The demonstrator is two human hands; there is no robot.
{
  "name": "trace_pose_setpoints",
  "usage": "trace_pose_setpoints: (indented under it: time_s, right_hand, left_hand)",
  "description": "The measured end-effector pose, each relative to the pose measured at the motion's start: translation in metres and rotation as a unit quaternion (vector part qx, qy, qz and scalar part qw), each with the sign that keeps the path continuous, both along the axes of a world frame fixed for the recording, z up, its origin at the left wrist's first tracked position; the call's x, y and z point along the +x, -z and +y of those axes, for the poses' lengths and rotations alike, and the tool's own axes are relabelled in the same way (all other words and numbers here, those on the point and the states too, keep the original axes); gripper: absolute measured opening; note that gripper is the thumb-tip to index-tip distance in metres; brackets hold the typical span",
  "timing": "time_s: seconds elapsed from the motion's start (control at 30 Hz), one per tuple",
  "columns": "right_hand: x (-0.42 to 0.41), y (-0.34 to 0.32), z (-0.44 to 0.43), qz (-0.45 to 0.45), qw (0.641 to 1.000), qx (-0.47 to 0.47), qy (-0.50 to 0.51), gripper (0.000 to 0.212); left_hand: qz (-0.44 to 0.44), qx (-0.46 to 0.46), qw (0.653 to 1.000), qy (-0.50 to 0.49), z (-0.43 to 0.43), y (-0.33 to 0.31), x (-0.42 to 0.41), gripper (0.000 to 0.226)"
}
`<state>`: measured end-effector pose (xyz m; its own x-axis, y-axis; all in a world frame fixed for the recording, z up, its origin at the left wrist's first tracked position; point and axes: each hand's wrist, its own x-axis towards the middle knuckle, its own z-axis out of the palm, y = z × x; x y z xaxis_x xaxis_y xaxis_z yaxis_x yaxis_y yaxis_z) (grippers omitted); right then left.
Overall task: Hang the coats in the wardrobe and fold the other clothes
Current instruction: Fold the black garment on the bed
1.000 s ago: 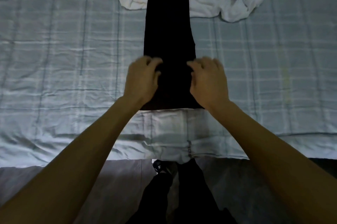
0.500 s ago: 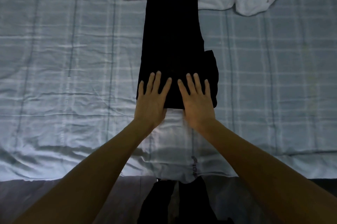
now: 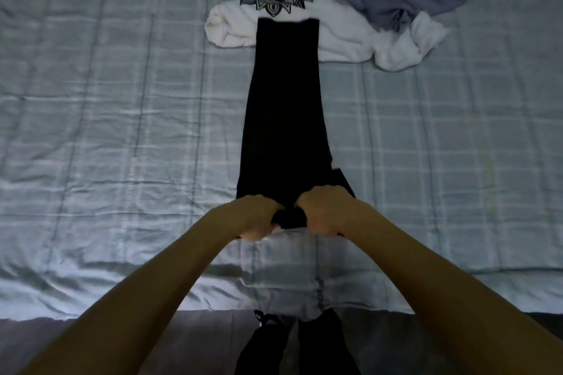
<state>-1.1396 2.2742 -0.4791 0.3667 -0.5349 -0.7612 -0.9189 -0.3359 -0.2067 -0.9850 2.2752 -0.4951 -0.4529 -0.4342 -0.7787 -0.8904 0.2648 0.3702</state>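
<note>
both left hand [image 3: 253,216] and right hand [image 3: 327,213] fingers curled round black trousers [image 3: 283,115], far end atop white top [image 3: 341,42]

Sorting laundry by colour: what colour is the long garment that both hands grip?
The garment is black; head view.

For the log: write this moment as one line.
step: fold black garment; left hand: grips near end; right hand: grips near end; on: bed
</note>
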Motion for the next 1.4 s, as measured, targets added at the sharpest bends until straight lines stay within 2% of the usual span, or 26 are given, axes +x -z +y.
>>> trace_pose_setpoints:
  time_s: [0.07,0.1,0.13,0.17,0.2,0.23,0.27,0.3,0.33,0.4,0.47,0.53,0.63,0.73,0.83,0.97,1.07,1.13,1.17,1.2,1.23,1.27,1.33,1.37,1.4]
  right_hand:
    - [-0.002,-0.02,-0.005,-0.002,0.996,0.085,0.018,0.012]
    - [-0.002,-0.027,-0.011,-0.002,0.997,0.068,0.037,0.01]
    - [-0.002,-0.032,-0.018,-0.003,0.998,0.007,0.061,0.011]
    - [-0.003,-0.033,-0.025,-0.008,0.991,-0.099,0.084,0.014]
    - [-0.005,-0.032,-0.033,-0.025,0.967,-0.23,0.108,0.022]
    - [-0.008,-0.029,-0.041,-0.05,0.928,-0.342,0.135,0.032]
    - [-0.01,-0.023,-0.048,-0.081,0.893,-0.412,0.161,0.041]
    - [-0.013,-0.016,-0.054,-0.118,0.867,-0.447,0.185,0.048]
    - [-0.015,-0.008,-0.058,-0.142,0.861,-0.447,0.197,0.052]
    - [-0.016,0.012,-0.056,-0.149,0.893,-0.385,0.178,0.055]
    - [-0.015,0.034,-0.044,-0.11,0.943,-0.28,0.14,0.06]
    - [-0.013,0.058,-0.031,-0.053,0.971,-0.215,0.095,0.075]
    - [-0.012,0.087,-0.021,-0.02,0.963,-0.255,0.082,0.091]
    - [-0.009,0.097,-0.03,-0.032,0.942,-0.313,0.117,0.088]
    - [-0.007,0.088,-0.042,-0.05,0.942,-0.301,0.138,0.066]
    - [-0.005,0.054,-0.047,-0.027,0.963,-0.243,0.111,0.046]
    - [-0.006,0.014,-0.038,-0.04,0.988,-0.114,0.093,0.028]
    - [-0.009,-0.009,-0.038,-0.05,0.993,-0.055,0.087,0.017]
    - [-0.011,-0.018,-0.045,-0.045,0.993,-0.064,0.084,0.014]
    - [-0.012,-0.025,-0.053,-0.038,0.99,-0.105,0.088,0.014]
    - [-0.015,-0.028,-0.063,-0.044,0.977,-0.184,0.1,0.016]
    - [-0.018,-0.029,-0.073,-0.061,0.948,-0.286,0.127,0.021]
    - [-0.025,-0.026,-0.093,-0.106,0.872,-0.435,0.198,0.039]
    - [-0.028,-0.022,-0.098,-0.123,0.849,-0.462,0.225,0.049]
    - [-0.031,-0.017,-0.1,-0.124,0.851,-0.453,0.234,0.057]
  left_hand:
    - [-0.02,0.067,0.997,0.031,-0.017,-0.029,0.004,0.031]
    - [-0.018,0.051,0.998,0.026,-0.028,-0.038,0.007,0.032]
    - [0.002,0.0,1.0,0.005,-0.038,-0.043,0.008,0.033]
    - [0.037,-0.093,0.995,-0.027,-0.048,-0.043,0.01,0.032]
    - [0.089,-0.224,0.968,-0.068,-0.058,-0.038,0.012,0.033]
    - [0.138,-0.339,0.925,-0.103,-0.064,-0.03,0.013,0.037]
    - [0.162,-0.413,0.887,-0.127,-0.067,-0.022,0.014,0.043]
    - [0.174,-0.448,0.865,-0.148,-0.067,-0.012,0.014,0.048]
    - [0.171,-0.449,0.863,-0.153,-0.063,-0.001,0.013,0.05]
    - [0.147,-0.423,0.887,-0.116,-0.048,0.027,0.012,0.053]
    - [0.107,-0.371,0.919,-0.077,-0.029,0.056,0.013,0.062]
    - [0.072,-0.352,0.931,-0.059,-0.019,0.079,0.014,0.073]
    - [0.042,-0.371,0.925,-0.067,-0.025,0.095,0.006,0.085]
    - [0.015,-0.371,0.925,-0.085,-0.036,0.1,-0.005,0.091]
    - [0.017,-0.357,0.929,-0.095,-0.047,0.09,-0.009,0.076]
    - [0.088,-0.29,0.947,-0.11,-0.055,0.058,-0.001,0.053]
    - [0.059,-0.102,0.99,-0.075,-0.054,0.017,0.004,0.024]
    - [0.053,-0.007,0.997,-0.052,-0.06,-0.008,0.006,0.005]
    - [0.059,-0.007,0.997,-0.055,-0.068,-0.019,0.007,0.002]
    - [0.075,-0.047,0.993,-0.073,-0.076,-0.026,0.007,0.005]
    - [0.11,-0.133,0.979,-0.106,-0.086,-0.028,0.008,0.013]
    - [0.164,-0.25,0.942,-0.154,-0.096,-0.028,0.007,0.02]
    - [0.238,-0.447,0.826,-0.246,-0.112,-0.028,0.005,0.029]
    - [0.251,-0.488,0.788,-0.279,-0.116,-0.026,0.005,0.031]
    - [0.257,-0.495,0.778,-0.29,-0.118,-0.021,0.004,0.032]
